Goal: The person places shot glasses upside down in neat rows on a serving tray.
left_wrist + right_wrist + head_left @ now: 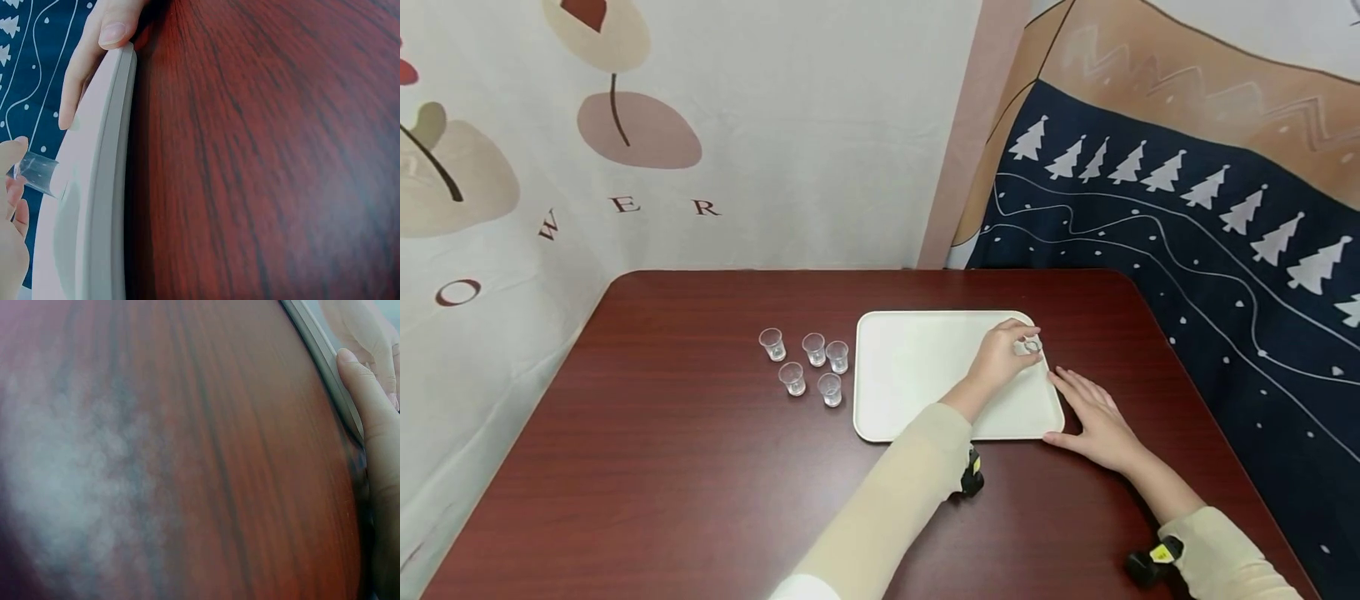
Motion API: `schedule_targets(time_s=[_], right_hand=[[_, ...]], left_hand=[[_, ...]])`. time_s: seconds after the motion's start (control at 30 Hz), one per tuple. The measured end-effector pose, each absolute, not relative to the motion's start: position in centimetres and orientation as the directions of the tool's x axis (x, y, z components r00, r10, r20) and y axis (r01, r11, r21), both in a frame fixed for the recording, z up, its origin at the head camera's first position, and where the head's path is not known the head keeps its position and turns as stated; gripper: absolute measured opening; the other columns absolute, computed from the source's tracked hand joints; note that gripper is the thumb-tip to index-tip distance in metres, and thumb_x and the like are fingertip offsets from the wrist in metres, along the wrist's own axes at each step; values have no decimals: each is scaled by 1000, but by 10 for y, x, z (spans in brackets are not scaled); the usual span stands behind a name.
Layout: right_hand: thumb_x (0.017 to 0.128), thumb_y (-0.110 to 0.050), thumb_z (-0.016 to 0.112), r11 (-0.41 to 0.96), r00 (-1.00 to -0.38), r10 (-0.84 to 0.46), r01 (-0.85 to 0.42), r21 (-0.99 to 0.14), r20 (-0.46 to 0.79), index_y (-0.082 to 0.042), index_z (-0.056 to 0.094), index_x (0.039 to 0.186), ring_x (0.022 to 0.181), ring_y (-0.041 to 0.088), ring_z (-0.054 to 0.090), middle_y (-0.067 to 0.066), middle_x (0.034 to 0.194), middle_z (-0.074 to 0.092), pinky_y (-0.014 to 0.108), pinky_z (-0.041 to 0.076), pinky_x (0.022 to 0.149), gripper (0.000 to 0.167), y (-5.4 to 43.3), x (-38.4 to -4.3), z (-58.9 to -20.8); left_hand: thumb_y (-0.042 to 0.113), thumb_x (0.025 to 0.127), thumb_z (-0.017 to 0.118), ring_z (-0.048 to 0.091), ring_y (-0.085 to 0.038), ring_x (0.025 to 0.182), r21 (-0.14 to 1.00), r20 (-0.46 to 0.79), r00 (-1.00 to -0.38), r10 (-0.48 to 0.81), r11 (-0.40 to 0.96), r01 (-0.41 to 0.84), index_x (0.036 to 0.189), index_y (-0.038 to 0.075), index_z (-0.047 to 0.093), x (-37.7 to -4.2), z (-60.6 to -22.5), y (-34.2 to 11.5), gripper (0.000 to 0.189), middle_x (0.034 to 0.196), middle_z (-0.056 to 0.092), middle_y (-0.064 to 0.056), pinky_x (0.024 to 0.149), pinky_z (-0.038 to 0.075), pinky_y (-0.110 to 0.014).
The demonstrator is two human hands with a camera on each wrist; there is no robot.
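My left hand reaches over the white tray and pinches a small clear plastic cup between thumb and fingers. In the head view the cup is at the tray's right end, partly covered by the fingers. The left wrist view shows the cup's far end right at the tray surface. With fingers spread, my right hand rests at the tray's right side. Its thumb is by the near right corner, and its fingertips are along the right rim.
Several more clear cups stand upright in a loose group just left of the tray. Everything is on a dark red wooden table. Printed cloths hang behind it, a white one and a navy one with trees.
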State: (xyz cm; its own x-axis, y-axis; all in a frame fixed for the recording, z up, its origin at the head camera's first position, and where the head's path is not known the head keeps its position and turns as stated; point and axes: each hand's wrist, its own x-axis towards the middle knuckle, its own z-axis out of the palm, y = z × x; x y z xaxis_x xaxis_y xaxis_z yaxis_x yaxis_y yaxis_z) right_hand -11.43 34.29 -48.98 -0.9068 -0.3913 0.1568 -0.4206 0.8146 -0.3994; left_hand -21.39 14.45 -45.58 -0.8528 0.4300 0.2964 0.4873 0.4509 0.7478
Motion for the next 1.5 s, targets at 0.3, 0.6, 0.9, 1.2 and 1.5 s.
schedule_targets(time_s=[0.3,0.6,0.9,1.2,1.5], right_hand=[[76,-46,77,818,-913,-382,-407,-406,146,-13,29,151,137,40,21,22,150,29,62,15,102,94,345,-112,-492],[76,-46,77,818,-916,-375,-399,-414,144,-14,29,151,137,40,21,22,150,29,63,14,102,95,345,-111,-491],[77,-46,77,816,-916,-375,-399,-419,141,-15,28,151,137,40,21,21,150,29,63,14,102,95,345,-111,-494],[76,-48,77,820,-919,-372,-391,-418,131,-16,26,152,137,40,20,20,151,27,62,13,103,96,344,-112,-493],[76,-48,77,821,-915,-379,-401,-406,138,-16,27,152,137,39,20,20,151,28,62,15,103,96,344,-115,-493]], left_hand=[[18,82,78,54,-7,104,797,352,-856,379,357,487,124,9,65,-205,-439,128,44,119,61,1,83,41,-10],[19,80,79,54,-5,103,792,482,-816,318,240,562,120,9,66,-179,-417,94,43,114,63,1,84,47,-23],[14,78,81,56,-8,100,750,587,-759,282,162,641,120,8,66,-150,-399,44,46,112,64,-1,84,47,-25],[4,72,83,60,-20,94,748,619,-764,179,162,644,112,2,68,-133,-395,-12,43,103,67,-10,78,48,-37],[-9,69,80,61,-26,92,763,593,-803,60,276,585,108,-6,67,-107,-369,-71,41,99,66,-16,82,46,-28]])
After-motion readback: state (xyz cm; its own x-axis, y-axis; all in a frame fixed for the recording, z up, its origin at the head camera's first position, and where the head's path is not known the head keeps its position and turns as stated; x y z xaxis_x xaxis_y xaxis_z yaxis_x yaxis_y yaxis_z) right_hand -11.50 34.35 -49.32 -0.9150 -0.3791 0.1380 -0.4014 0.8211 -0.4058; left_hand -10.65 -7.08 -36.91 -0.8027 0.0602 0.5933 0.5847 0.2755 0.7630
